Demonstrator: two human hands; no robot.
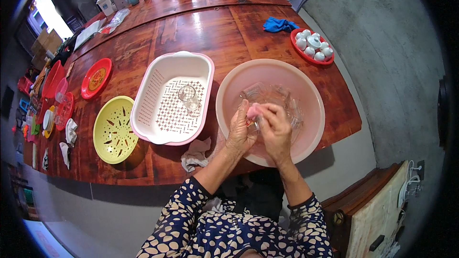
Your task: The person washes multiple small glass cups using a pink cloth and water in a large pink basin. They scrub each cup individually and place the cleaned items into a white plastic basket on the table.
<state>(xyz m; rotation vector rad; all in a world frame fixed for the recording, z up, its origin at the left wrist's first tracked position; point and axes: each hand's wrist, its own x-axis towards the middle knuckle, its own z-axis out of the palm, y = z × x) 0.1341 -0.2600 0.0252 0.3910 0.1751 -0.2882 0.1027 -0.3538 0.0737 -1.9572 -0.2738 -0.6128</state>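
Over the pink basin on the long red-brown wooden table, the left hand and right hand grasp what looks like 1 clear glass; bare concrete wall beside.

Two basins, one yellow colander, two hands.

Table layout: basin, rack, colander in a row.
Basin at front R w/ glasses in it, both hands over it; rack just L, a glass in it; colander further L; cloth before rack; cup tray behind basin.
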